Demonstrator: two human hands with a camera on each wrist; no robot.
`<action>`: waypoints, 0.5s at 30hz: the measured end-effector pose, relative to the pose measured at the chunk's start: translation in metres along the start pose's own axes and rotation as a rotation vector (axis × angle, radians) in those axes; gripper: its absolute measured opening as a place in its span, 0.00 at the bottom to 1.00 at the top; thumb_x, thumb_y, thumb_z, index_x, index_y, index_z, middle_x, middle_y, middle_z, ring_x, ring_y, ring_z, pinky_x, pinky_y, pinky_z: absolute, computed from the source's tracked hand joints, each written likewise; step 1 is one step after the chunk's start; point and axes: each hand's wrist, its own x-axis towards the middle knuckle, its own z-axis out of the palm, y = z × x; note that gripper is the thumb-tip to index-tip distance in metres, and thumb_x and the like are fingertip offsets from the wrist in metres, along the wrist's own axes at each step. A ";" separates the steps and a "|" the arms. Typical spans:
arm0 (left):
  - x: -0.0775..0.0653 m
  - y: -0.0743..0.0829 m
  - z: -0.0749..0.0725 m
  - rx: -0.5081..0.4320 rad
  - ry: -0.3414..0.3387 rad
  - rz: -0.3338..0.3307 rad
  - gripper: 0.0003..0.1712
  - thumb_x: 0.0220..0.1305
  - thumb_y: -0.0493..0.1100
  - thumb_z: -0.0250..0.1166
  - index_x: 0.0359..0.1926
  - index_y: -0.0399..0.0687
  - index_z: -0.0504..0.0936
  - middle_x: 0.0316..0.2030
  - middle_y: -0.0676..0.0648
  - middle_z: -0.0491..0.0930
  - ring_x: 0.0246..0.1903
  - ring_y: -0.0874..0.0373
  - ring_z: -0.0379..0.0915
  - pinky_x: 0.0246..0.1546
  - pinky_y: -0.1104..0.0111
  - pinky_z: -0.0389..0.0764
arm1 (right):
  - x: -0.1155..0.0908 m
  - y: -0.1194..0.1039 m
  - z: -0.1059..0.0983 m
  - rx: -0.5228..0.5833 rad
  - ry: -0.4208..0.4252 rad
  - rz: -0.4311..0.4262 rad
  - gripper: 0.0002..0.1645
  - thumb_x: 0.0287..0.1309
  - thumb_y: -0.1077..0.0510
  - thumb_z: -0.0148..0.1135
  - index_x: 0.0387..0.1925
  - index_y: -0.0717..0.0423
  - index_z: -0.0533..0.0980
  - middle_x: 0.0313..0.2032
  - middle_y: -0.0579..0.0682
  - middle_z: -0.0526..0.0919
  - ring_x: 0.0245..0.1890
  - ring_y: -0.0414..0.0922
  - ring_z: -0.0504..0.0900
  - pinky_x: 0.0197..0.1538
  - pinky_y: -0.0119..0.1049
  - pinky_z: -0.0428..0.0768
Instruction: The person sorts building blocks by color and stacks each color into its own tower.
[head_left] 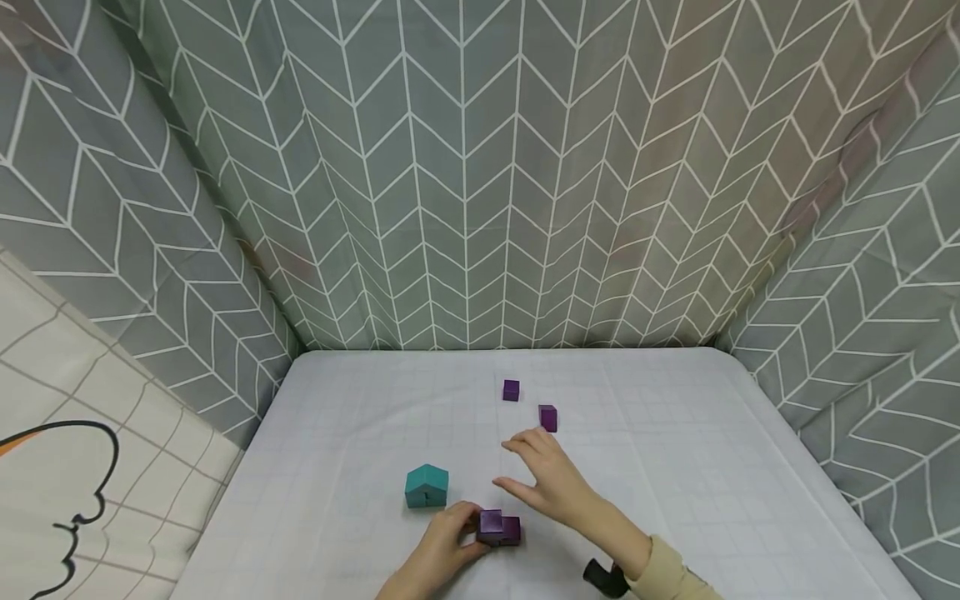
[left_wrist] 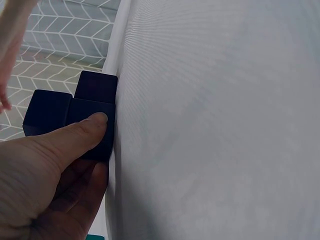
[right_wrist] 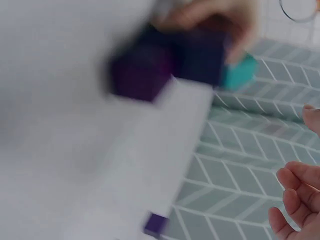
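Near the front of the table, my left hand (head_left: 441, 546) pinches a cluster of purple blocks (head_left: 511, 532), one raised above the one beside it. In the left wrist view the thumb presses on the face of the dark blocks (left_wrist: 92, 112), with fingers on the other side. My right hand (head_left: 553, 482) hovers over the table to the right, fingers loosely extended with nothing between them. Just beyond its fingertips lies a purple block (head_left: 548, 418), and farther back sits a small purple cube (head_left: 511, 390). The right wrist view is blurred around the cluster.
A teal house-shaped block (head_left: 427, 487) stands left of the cluster, close to my left hand. A black band-like object (head_left: 606, 578) is at the right wrist. Patterned curtains (head_left: 465, 208) hang along the back and sides of the white table (head_left: 337, 433).
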 end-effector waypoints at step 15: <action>0.002 -0.001 0.000 -0.032 -0.028 -0.065 0.18 0.46 0.40 0.70 0.39 0.46 0.75 0.36 0.56 0.75 0.36 0.68 0.72 0.35 0.77 0.77 | 0.072 0.080 -0.016 -0.067 0.032 0.203 0.26 0.43 0.54 0.69 0.42 0.66 0.74 0.39 0.55 0.76 0.43 0.50 0.70 0.46 0.42 0.72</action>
